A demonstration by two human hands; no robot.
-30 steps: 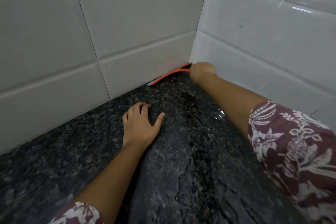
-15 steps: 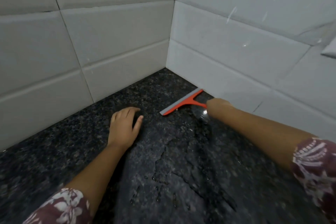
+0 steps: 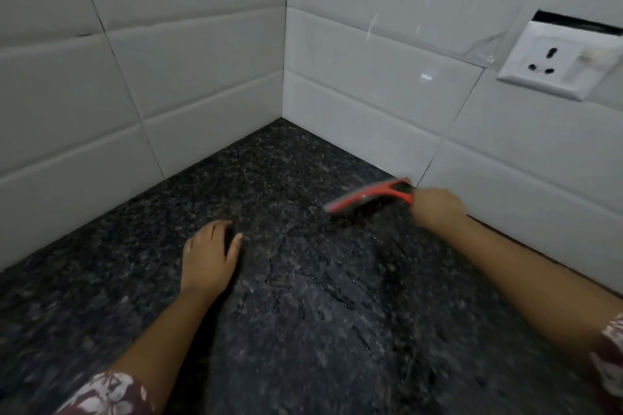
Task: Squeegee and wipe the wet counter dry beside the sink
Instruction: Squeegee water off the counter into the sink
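Both hands are on the dark speckled counter (image 3: 141,212) in a white-tiled corner: the right hand (image 3: 436,207) has its grip closed around the handle of an orange squeegee (image 3: 369,199), whose blade rests on the stone close beside the right-hand wall. Its outline is blurred. The left hand (image 3: 209,258) lies palm down, holding nothing, fingers loosely spread, beside streaks and beads of water (image 3: 330,290); a wall socket (image 3: 556,61) sits upper right.

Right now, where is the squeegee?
Head view, right of centre: the orange squeegee is on the counter, held by the right hand, close to the right wall.
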